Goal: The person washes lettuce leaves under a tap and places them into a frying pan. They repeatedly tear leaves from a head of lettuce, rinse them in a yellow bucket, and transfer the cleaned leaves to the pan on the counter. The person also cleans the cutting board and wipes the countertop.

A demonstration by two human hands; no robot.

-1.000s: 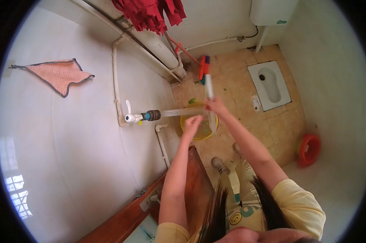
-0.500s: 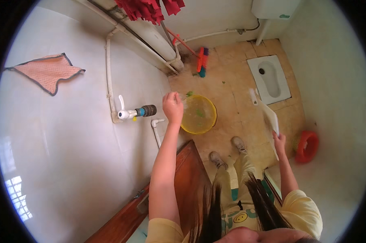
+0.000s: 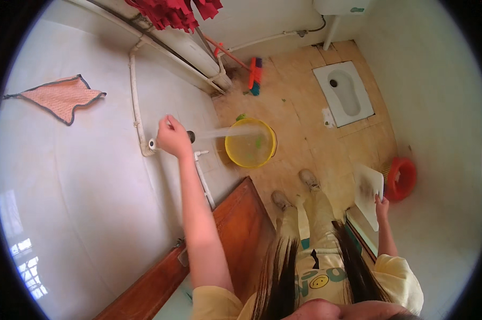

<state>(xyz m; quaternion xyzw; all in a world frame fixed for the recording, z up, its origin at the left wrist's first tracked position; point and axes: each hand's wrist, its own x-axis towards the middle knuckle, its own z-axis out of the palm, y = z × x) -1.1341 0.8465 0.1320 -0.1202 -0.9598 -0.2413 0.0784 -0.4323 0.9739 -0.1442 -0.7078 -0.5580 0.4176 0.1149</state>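
My left hand (image 3: 174, 137) is closed at the white tap (image 3: 153, 144) on the left wall, its fingers curled over where the lever is; the lever itself is hidden. From the tap's dark nozzle (image 3: 191, 137) a stream of water (image 3: 219, 133) shoots into a yellow bucket (image 3: 250, 164) on the floor. Green leaf bits float in the bucket. Down at my right side, my right hand (image 3: 381, 205) grips the edge of a white cutting board (image 3: 368, 186) with a greyish smudged face. The board hangs beside a red plastic basket (image 3: 402, 180).
A squat toilet (image 3: 350, 101) is set into the tiled floor at the far right. A broom (image 3: 255, 77) and a red mop (image 3: 169, 12) lean at the back. A pink cloth (image 3: 65, 97) hangs on the left wall. A brown wooden door (image 3: 235, 224) stands near my left.
My left hand has moved left from above the bucket to the tap, and a water stream now shows. My right hand has lowered the cutting board toward the red basket.
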